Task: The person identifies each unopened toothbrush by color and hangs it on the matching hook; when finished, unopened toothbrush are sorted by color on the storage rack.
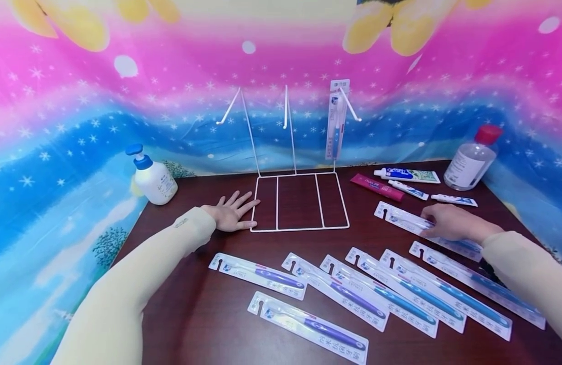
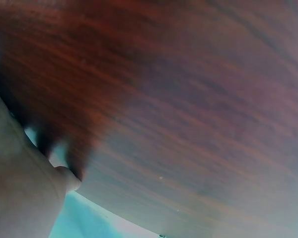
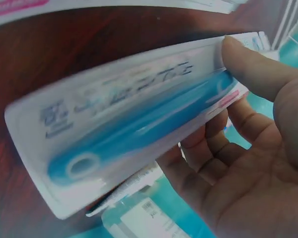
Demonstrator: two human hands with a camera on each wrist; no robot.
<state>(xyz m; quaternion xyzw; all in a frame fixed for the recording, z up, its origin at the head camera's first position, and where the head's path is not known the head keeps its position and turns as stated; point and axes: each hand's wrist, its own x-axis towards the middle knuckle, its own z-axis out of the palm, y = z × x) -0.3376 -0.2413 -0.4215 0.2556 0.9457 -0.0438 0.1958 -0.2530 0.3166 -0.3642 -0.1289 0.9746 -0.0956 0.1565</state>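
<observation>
At the right, my right hand (image 1: 454, 222) pinches a packaged blue toothbrush (image 1: 401, 218) between thumb and fingers. The right wrist view shows the thumb on the front of the toothbrush pack (image 3: 124, 126) and the fingers along its lower edge and behind. My left hand (image 1: 233, 213) rests with fingers spread on the table, fingertips at the left side of a white wire rack (image 1: 304, 229). Another packaged toothbrush (image 1: 337, 137) hangs on the rack's right hook; the left and middle hooks are bare. In the left wrist view, part of the left hand (image 2: 25, 173) shows.
Several packaged toothbrushes lie in front, including a purple one (image 1: 308, 327) and a blue one (image 1: 445, 294). Toothpaste tubes (image 1: 409, 175) and a red-capped bottle (image 1: 470, 165) sit at back right. A pump bottle (image 1: 155, 182) stands left. Patterned cloth (image 1: 194, 66) surrounds the table.
</observation>
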